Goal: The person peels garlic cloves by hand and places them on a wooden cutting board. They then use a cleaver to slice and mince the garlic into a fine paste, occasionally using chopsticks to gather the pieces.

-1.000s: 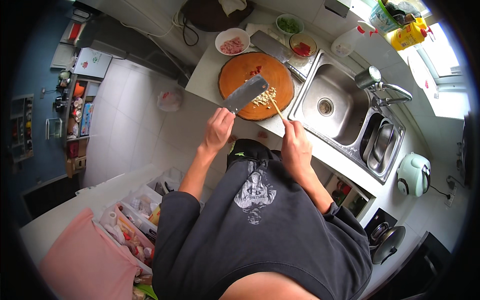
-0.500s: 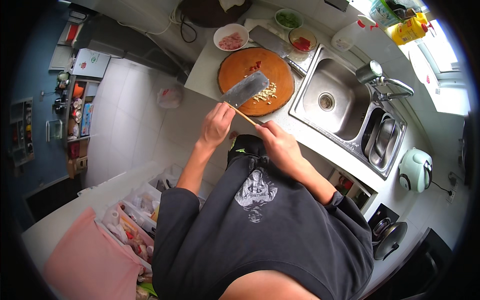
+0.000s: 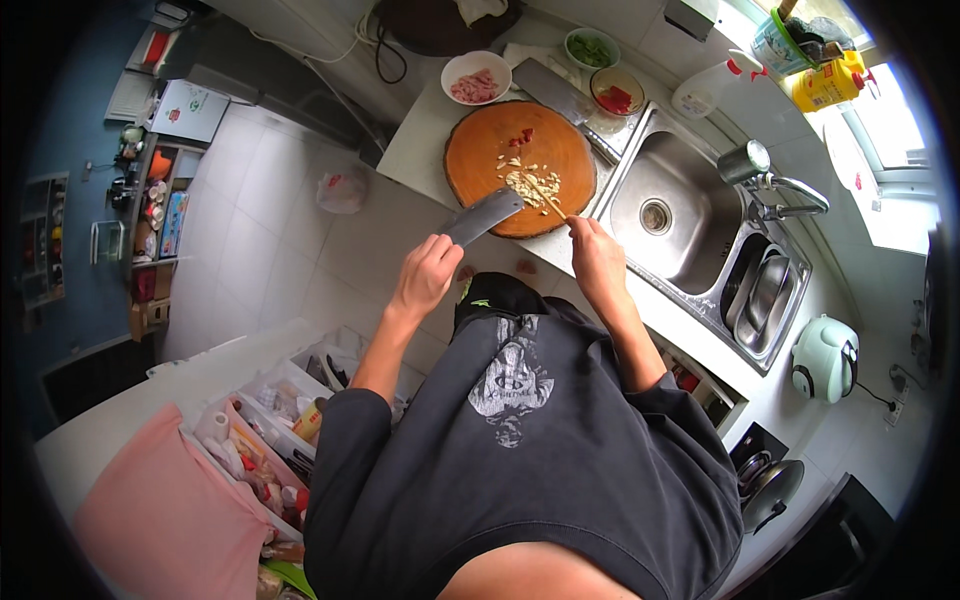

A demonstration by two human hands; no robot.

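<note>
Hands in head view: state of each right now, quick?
Left hand: closed, holding the cleaver.
Right hand: closed, holding a thin wooden stick, its tip at the chopped pale bits.

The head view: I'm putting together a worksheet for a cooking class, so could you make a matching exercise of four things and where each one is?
Things:
1. Cleaver nearest the person
2. Thin wooden stick
3. Pink meat
4. Chopped pale pieces

Places:
A. In a white bowl
B. In the right hand
C. On the round wooden board
D. In the left hand

Pairs: 1-D, 2-B, 3-A, 4-C
</note>
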